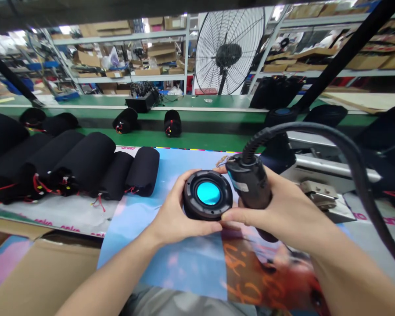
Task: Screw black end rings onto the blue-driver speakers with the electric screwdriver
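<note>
My left hand (174, 215) is wrapped round the left side of a round black speaker (191, 188) with a shiny blue centre, its face turned up towards me. In my right hand (279, 210) is a black electric screwdriver (250, 180), cable end up, its lower end pointing down. The right thumb also presses on the speaker's lower right rim. Under both hands lies a printed sheet (171, 259), blue on the left and orange-brown on the right. The screwdriver's tip is out of sight.
Several black fabric-covered cylinders (145, 171) with red wires lie at the left. Two more (173, 123) are on the green belt (204, 136). The thick screwdriver cable (345, 140) arches over the right side, above a metal fixture (319, 193). A large fan (228, 52) stands behind.
</note>
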Tool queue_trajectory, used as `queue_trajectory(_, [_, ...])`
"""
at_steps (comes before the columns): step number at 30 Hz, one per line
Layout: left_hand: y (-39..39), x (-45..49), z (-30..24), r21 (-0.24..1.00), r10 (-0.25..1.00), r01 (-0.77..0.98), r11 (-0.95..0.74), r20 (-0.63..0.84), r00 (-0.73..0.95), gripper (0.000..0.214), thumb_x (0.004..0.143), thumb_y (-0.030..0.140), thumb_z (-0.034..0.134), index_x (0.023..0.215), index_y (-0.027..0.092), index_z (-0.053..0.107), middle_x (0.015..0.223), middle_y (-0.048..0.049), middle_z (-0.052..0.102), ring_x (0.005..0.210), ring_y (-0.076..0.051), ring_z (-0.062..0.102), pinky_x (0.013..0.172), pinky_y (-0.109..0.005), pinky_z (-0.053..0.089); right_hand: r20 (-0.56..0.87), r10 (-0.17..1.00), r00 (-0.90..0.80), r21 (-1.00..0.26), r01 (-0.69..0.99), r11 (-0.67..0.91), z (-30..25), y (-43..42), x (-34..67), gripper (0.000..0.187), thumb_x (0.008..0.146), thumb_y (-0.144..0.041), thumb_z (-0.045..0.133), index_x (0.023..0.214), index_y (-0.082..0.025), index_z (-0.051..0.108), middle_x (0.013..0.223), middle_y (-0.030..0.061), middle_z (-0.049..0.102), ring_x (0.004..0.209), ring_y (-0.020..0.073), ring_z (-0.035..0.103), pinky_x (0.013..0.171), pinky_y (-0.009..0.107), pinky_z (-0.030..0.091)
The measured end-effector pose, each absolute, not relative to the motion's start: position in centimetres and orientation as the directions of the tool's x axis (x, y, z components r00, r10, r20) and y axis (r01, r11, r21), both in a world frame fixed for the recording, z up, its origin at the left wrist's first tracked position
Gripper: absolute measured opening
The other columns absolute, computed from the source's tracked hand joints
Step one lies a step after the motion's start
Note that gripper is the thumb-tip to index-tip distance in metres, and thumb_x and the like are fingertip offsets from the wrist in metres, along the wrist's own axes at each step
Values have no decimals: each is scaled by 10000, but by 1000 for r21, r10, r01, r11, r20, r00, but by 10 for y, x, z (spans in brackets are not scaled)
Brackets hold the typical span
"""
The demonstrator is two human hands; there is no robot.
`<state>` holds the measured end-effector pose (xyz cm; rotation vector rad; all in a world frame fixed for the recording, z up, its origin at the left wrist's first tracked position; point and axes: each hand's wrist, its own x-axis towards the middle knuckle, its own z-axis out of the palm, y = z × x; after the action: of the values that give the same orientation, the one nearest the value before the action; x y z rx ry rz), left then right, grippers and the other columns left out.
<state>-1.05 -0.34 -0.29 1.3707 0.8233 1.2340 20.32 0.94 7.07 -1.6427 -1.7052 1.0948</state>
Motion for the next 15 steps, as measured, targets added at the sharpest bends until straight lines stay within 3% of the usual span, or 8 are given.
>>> queue_trajectory(3, [-4,-12,-2,976,952,-134,-171,199,233,1050,596,372,1075,1459,259,488,1488,-145,692,1425,-394,656,1237,-530,511,-180,973,-147,-826,559,-68,70,10,204,941,528,-544,912,1407,-317,663,1273,40,756,962,284,725,804,402,612])
queue_trajectory(7, [-2,-13,-1,971,942,-122,-206,230,245,1033,596,371,1077,1442,248,497,1474,-149,700,1412,-393,665,1234,-523,516,-120,981,-153,-842,540,-19,69,9,206,899,526,-518,921,1368,-310,687,1416,34,706,1240,345,696,911,411,628])
queue_trajectory(10, [-1,-14,-3,969,940,-118,-217,240,243,1020,596,360,1078,1434,242,508,1492,-151,685,1428,-388,652,1244,-519,506,-128,986,-106,-822,567,-46,64,7,207,878,526,-520,904,1347,-287,700,1419,61,707,1219,372,707,787,392,634])
queue_trajectory(15, [0,-14,-8,965,932,-121,-234,258,254,1033,587,322,1075,1445,254,503,1479,-141,692,1411,-395,660,1232,-552,513,-111,988,-111,-850,525,-36,53,3,211,863,585,-576,930,1367,-311,680,1431,57,705,1111,315,755,667,321,622])
